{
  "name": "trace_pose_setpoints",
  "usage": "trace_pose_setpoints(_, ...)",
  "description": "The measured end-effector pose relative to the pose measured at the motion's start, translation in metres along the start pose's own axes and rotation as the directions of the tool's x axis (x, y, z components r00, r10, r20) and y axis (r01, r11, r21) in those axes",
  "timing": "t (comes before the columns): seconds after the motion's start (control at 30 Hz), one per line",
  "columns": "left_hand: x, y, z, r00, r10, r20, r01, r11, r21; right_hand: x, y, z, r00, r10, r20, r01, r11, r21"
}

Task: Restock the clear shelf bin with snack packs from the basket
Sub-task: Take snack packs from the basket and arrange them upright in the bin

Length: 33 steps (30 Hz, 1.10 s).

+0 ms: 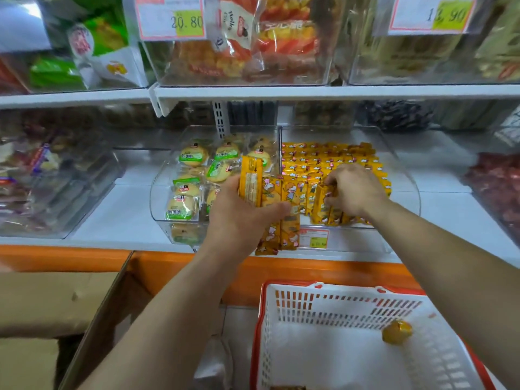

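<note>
My left hand (pixel 242 218) grips a bundle of yellow snack packs (pixel 277 209) upright in front of the clear shelf bin (pixel 405 175). Rows of the same yellow packs (pixel 323 159) fill that bin. My right hand (pixel 354 190) reaches into the bin's front and pinches yellow packs (pixel 327 209) standing there. Below, the white basket with a red rim (pixel 281 319) holds one loose yellow pack (pixel 396 332) near its right side; a bit of another shows at its bottom edge.
A neighbouring clear bin (pixel 157 198) to the left holds round cakes in green wrappers. More clear bins with snacks and price tags fill the upper shelf (pixel 281 91). An orange shelf edge (pixel 183 263) runs below; a cardboard box (pixel 56 299) stands at lower left.
</note>
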<state>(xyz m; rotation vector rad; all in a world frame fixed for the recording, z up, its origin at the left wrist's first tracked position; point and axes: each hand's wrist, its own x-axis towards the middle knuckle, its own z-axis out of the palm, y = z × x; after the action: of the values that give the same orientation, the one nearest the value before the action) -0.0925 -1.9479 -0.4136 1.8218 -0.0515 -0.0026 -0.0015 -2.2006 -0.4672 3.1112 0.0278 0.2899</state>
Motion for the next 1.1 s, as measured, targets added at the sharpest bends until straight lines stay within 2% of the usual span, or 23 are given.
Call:
trace_pose_setpoints(0.1, -0.002, 0.001, 0.004, 1.0, -0.011, 0.008, 0.011, 1.0, -0.027, -0.011, -0.003, -0.013, 0.999, 0.04, 0.001, -0.04, 0.999, 0.034)
trace_pose_setpoints(0.13, -0.002, 0.002, 0.007, 1.0, -0.022, 0.011, 0.023, 0.999, -0.04, -0.019, -0.003, -0.02, 0.998, 0.057, -0.027, -0.054, 0.994, 0.1)
trace_pose_setpoints(0.2, -0.003, 0.002, 0.013, 0.998, -0.049, 0.03, 0.051, 0.996, -0.068, -0.042, -0.003, -0.034, 0.988, 0.094, -0.121, -0.048, 0.939, 0.341)
trace_pose_setpoints(0.27, -0.005, 0.004, 0.022, 0.995, -0.074, 0.066, 0.081, 0.992, -0.101, -0.075, -0.006, -0.049, 0.981, 0.128, -0.142, -0.01, 0.775, 0.632)
trace_pose_setpoints(0.33, -0.008, 0.006, 0.034, 0.99, -0.098, 0.102, 0.112, 0.984, -0.139, -0.11, -0.014, -0.059, 0.996, 0.086, -0.03, -0.022, 0.54, 0.841)
trace_pose_setpoints(0.4, -0.013, 0.007, 0.046, 0.981, -0.118, 0.152, 0.145, 0.972, -0.182, -0.14, -0.022, -0.063, 0.995, 0.013, 0.096, -0.096, 0.286, 0.954)
trace_pose_setpoints(0.47, -0.018, 0.009, 0.057, 0.971, -0.118, 0.208, 0.165, 0.96, -0.225, -0.156, -0.025, -0.064, 0.985, -0.007, 0.172, -0.17, 0.123, 0.978)
trace_pose_setpoints(0.6, -0.024, 0.012, 0.067, 0.958, -0.135, 0.252, 0.207, 0.935, -0.287, -0.163, -0.017, -0.069, 0.979, 0.014, 0.203, -0.203, 0.071, 0.977)
trace_pose_setpoints(0.77, -0.022, 0.009, 0.066, 0.955, -0.156, 0.251, 0.218, 0.946, -0.24, -0.165, 0.003, -0.072, 0.962, -0.029, 0.271, -0.27, 0.015, 0.963)
trace_pose_setpoints(0.9, -0.017, 0.01, 0.056, 0.954, -0.169, 0.248, 0.229, 0.944, -0.236, -0.163, 0.01, -0.063, 0.958, 0.123, 0.26, -0.257, -0.042, 0.966)
trace_pose_setpoints(1.03, -0.01, 0.013, 0.035, 0.965, -0.181, 0.19, 0.226, 0.94, -0.256, -0.148, 0.014, -0.063, 0.935, 0.31, 0.172, -0.161, -0.059, 0.985)
trace_pose_setpoints(1.1, -0.006, 0.013, 0.025, 0.975, -0.169, 0.142, 0.204, 0.937, -0.283, -0.132, 0.015, -0.065, 0.922, 0.378, 0.08, -0.095, 0.019, 0.995)
